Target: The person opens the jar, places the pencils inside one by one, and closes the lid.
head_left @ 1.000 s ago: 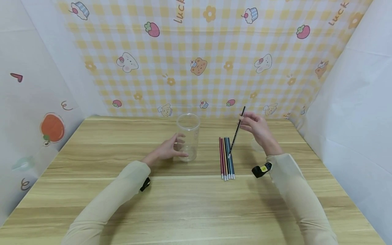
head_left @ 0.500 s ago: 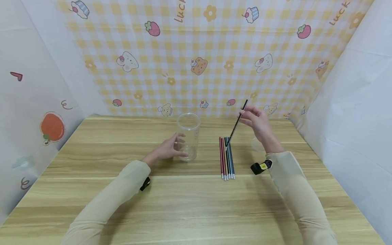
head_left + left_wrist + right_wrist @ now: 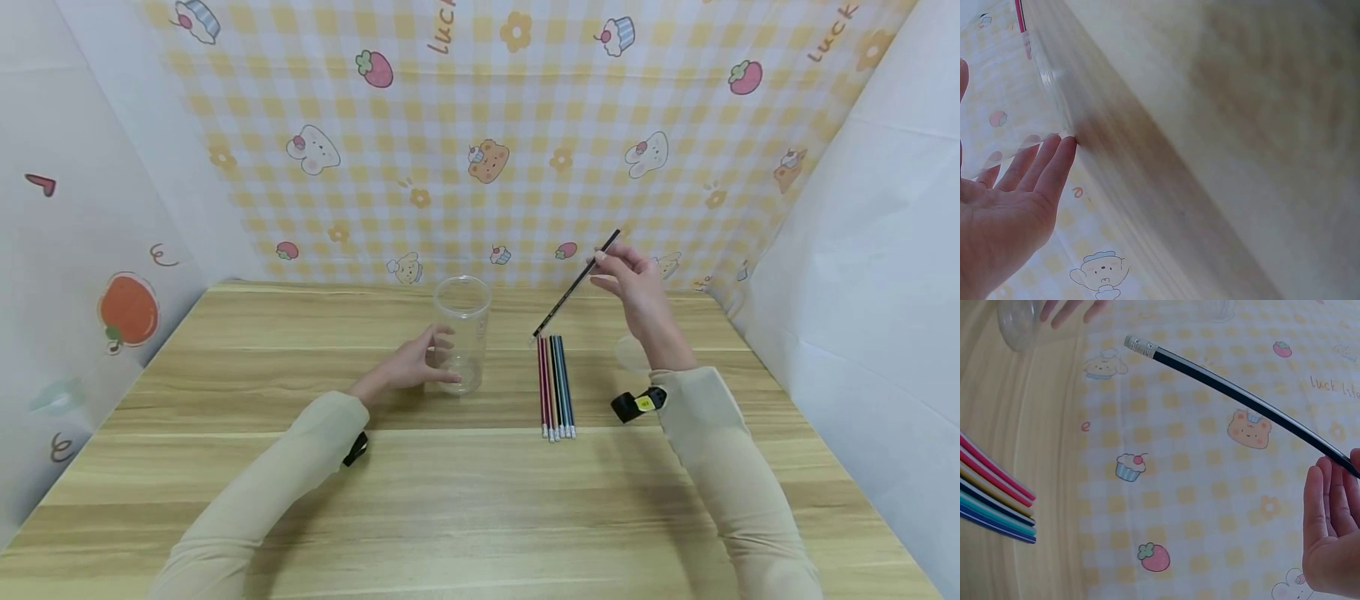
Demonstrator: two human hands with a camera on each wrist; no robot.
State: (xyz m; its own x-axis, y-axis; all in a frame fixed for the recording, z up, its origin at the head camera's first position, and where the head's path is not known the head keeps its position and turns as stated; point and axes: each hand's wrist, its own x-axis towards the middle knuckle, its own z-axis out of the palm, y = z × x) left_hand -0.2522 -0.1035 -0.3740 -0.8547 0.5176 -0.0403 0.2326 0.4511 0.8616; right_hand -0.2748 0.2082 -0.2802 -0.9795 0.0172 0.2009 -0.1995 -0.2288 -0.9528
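Table (image 3: 465, 517): right hand (image 3: 639, 297) pinches pencil (image 3: 572, 290)

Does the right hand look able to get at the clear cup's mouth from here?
Probably yes: the right hand holds the black pencil, nothing visible stands between it and the clear cup, and the left hand sits low, below the rim.

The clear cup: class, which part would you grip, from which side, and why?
Likely best is the lower side wall of the clear cup, coming from its left, where the left hand holds it. The cup stands upright, its round wall suits wrapped fingers, the open top is left free, and the row of pencils lies to its right.
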